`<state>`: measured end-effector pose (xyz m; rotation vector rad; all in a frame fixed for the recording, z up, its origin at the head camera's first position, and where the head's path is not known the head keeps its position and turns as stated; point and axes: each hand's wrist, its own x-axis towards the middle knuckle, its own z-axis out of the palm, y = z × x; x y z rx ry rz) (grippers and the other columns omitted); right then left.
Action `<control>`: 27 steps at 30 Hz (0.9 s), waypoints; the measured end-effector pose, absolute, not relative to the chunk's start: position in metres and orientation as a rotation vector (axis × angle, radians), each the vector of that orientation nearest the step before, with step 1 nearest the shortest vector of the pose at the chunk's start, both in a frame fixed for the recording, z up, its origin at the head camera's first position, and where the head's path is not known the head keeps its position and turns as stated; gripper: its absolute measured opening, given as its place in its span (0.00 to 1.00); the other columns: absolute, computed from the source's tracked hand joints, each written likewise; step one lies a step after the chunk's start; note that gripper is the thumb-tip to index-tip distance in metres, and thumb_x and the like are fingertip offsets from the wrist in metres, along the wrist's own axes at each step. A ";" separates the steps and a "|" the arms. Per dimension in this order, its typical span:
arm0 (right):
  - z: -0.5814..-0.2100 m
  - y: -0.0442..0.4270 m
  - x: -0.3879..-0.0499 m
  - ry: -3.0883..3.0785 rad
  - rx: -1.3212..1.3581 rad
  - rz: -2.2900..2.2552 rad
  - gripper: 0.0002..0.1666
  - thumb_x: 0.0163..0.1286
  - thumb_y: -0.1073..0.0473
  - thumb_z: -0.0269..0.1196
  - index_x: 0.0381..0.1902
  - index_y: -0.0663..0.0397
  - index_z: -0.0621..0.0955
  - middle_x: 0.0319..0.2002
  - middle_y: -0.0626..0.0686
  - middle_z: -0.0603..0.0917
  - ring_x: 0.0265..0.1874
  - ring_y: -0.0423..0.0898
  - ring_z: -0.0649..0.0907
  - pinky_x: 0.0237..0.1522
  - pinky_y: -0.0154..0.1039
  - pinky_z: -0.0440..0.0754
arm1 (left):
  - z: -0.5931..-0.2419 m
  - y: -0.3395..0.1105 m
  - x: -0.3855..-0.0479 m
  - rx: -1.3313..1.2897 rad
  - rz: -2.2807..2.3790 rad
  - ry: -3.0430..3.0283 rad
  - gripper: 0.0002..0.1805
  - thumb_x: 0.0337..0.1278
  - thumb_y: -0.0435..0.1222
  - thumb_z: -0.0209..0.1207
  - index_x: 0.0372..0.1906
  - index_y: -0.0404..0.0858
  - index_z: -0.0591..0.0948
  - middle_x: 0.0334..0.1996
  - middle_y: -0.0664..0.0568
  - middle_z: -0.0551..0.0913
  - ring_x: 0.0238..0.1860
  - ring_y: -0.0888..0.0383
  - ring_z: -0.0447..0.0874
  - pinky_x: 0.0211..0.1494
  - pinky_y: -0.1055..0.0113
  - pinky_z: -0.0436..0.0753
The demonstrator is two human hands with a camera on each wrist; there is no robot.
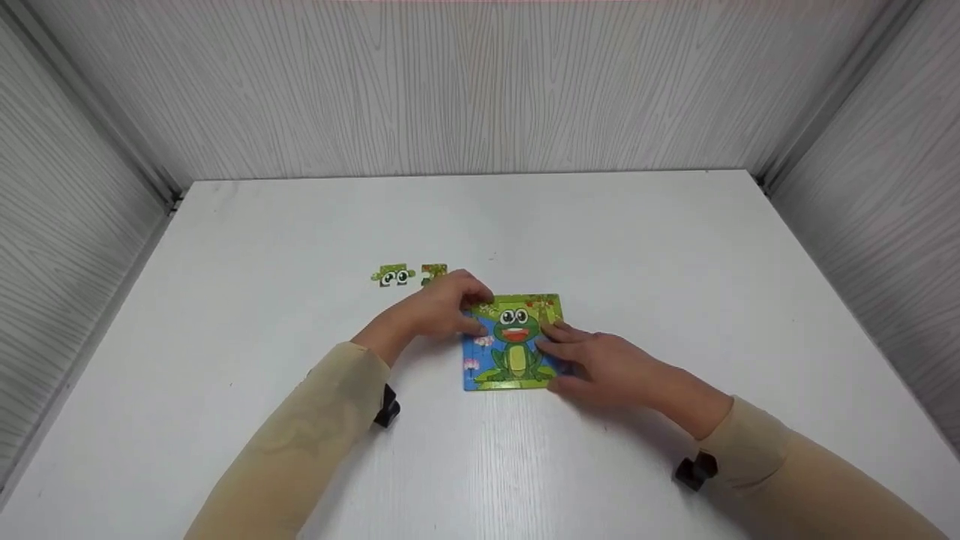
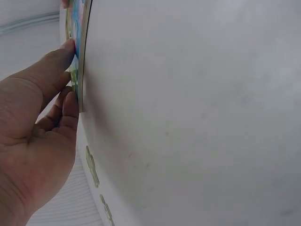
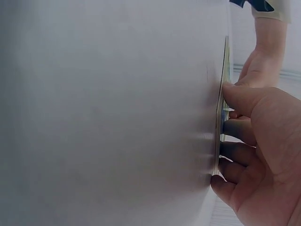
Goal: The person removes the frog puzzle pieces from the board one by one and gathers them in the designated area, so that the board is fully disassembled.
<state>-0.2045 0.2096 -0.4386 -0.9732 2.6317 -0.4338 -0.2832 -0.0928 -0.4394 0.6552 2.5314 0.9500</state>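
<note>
A square frog puzzle board [image 1: 517, 364] lies flat on the white table, its green frog picture facing up between the two hands. My left hand [image 1: 442, 304] holds the board's far left corner, with the thumb on the picture's left side and the fingers bent at the edge. From the right, my right hand [image 1: 607, 367] rests on the board, fingers spread over the picture and thumb at the near right corner. In the left wrist view the board [image 2: 80, 61] shows edge-on beside the left thumb. The right wrist view also catches its thin edge [image 3: 218, 127].
Beyond the left hand lie two loose puzzle pieces, one with a pair of eyes [image 1: 394, 276] and one green and red [image 1: 433, 271], which the hand partly covers. Wood-grain panels [image 1: 480, 90] stand at the back and both sides of the table [image 1: 637, 247].
</note>
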 end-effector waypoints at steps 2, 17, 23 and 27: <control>-0.438 0.209 -0.204 2.636 -0.965 -0.415 0.41 0.78 0.40 0.64 0.81 0.46 0.68 0.83 0.53 0.60 0.80 0.58 0.63 0.73 0.56 0.71 | -0.440 -0.092 -0.283 0.650 0.949 2.530 0.28 0.62 0.38 0.75 0.65 0.38 0.83 0.59 0.49 0.78 0.59 0.51 0.77 0.68 0.56 0.76; -0.428 0.185 -0.211 2.643 -1.117 -0.363 0.41 0.77 0.45 0.67 0.83 0.39 0.67 0.81 0.55 0.65 0.78 0.55 0.68 0.68 0.57 0.76 | -0.442 -0.095 -0.285 0.685 0.933 2.520 0.27 0.63 0.39 0.75 0.65 0.40 0.83 0.60 0.51 0.78 0.59 0.52 0.77 0.69 0.57 0.75; -0.433 0.173 -0.212 2.609 -1.114 -0.353 0.42 0.77 0.42 0.65 0.83 0.46 0.66 0.82 0.54 0.63 0.79 0.56 0.65 0.71 0.56 0.72 | -0.441 -0.096 -0.286 0.700 0.924 2.530 0.27 0.63 0.39 0.75 0.65 0.40 0.83 0.60 0.50 0.78 0.59 0.52 0.77 0.68 0.57 0.75; -0.436 0.172 -0.212 2.589 -1.107 -0.368 0.43 0.78 0.38 0.63 0.83 0.47 0.65 0.82 0.54 0.62 0.81 0.54 0.63 0.73 0.55 0.70 | -0.442 -0.097 -0.285 0.711 0.934 2.528 0.27 0.62 0.38 0.75 0.65 0.40 0.83 0.60 0.50 0.78 0.59 0.52 0.77 0.68 0.57 0.75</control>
